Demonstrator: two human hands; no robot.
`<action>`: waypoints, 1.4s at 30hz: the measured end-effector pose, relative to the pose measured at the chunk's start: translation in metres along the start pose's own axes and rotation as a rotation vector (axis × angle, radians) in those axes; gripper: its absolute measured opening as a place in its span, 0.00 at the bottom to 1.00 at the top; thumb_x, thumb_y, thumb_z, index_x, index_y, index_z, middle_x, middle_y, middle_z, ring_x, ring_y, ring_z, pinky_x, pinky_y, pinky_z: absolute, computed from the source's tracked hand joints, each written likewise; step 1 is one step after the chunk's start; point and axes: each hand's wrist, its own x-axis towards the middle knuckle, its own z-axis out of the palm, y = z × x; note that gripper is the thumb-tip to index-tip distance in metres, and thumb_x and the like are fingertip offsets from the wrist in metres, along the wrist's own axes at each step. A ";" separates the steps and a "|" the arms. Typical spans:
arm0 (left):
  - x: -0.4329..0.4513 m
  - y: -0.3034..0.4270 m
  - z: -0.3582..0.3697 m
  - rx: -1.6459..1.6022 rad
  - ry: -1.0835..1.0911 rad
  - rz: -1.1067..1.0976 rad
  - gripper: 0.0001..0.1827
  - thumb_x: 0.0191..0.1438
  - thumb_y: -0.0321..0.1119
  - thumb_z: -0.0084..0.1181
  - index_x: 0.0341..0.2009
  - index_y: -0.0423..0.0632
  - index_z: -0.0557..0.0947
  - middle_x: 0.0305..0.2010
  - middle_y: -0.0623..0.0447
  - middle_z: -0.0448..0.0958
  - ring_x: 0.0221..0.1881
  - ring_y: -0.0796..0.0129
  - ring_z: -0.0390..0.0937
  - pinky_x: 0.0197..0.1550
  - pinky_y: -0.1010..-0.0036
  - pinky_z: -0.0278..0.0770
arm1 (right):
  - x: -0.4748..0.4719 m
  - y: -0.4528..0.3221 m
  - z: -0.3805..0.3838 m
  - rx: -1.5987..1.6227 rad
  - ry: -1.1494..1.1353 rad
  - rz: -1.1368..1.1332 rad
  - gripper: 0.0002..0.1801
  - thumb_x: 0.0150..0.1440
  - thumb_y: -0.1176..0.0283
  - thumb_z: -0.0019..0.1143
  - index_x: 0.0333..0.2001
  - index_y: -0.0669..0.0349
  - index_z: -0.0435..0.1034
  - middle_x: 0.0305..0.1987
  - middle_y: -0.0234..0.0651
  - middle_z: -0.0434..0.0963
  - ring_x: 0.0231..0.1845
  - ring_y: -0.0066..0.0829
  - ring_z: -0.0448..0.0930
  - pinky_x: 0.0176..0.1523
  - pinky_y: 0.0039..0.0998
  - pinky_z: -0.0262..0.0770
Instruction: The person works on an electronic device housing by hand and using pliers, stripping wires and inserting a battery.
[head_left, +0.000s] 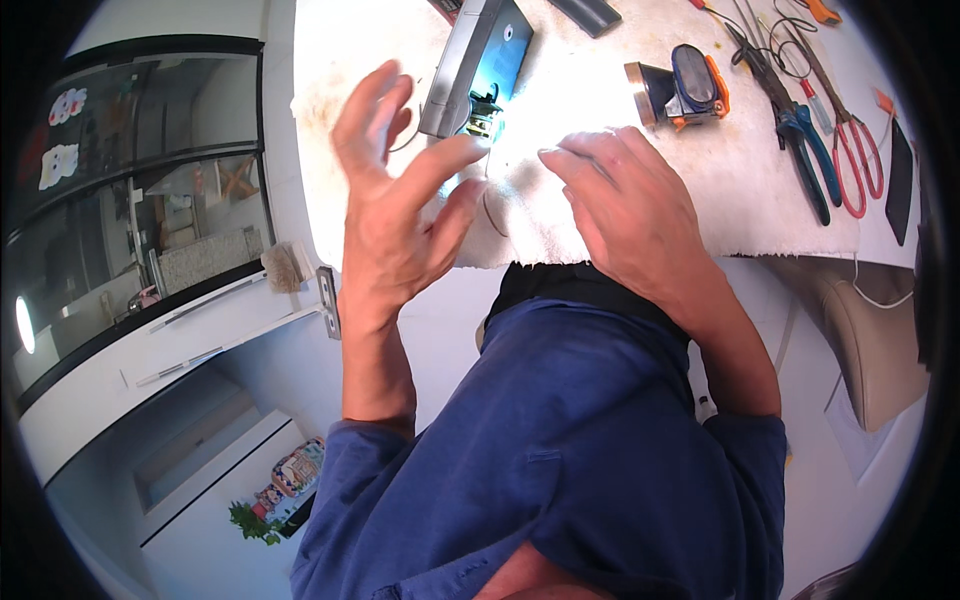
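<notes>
My left hand hovers over the near end of a grey and blue plastic-cased device, fingers spread and thumb apart from the index finger. Close to that index fingertip, a small electronic part shows at the device's brightly lit end. A thin wire curves over the cloth between my hands. My right hand is bent over the cloth to the right, with a gap between thumb and fingers and nothing seen in it. Glare hides detail around the device's lit end.
White towel cloth covers the table. On it lie a headlamp, blue-handled pliers, red-handled scissors, a screwdriver and a dark flat slab. A black object is at the far edge. A beige chair stands right.
</notes>
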 end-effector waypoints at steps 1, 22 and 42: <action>-0.003 0.000 -0.004 -0.014 0.056 -0.008 0.16 0.53 0.27 0.71 0.47 0.53 0.86 0.74 0.41 0.54 0.71 0.41 0.68 0.64 0.52 0.80 | -0.001 0.001 0.000 -0.005 -0.008 -0.002 0.20 0.52 0.79 0.61 0.51 0.62 0.78 0.49 0.37 0.78 0.48 0.37 0.77 0.52 0.36 0.76; -0.006 0.002 0.001 -0.349 0.141 -0.578 0.27 0.63 0.37 0.67 0.61 0.38 0.77 0.56 0.41 0.80 0.51 0.60 0.83 0.47 0.68 0.83 | -0.007 0.008 0.003 0.019 0.073 -0.056 0.10 0.53 0.75 0.58 0.41 0.61 0.77 0.46 0.34 0.78 0.45 0.34 0.77 0.48 0.33 0.76; -0.029 0.005 0.027 -0.990 0.352 -0.937 0.20 0.70 0.36 0.53 0.59 0.34 0.77 0.47 0.44 0.84 0.42 0.64 0.84 0.51 0.67 0.84 | -0.010 0.010 -0.010 0.082 0.074 -0.125 0.18 0.48 0.76 0.63 0.46 0.63 0.78 0.45 0.36 0.79 0.43 0.37 0.77 0.44 0.36 0.77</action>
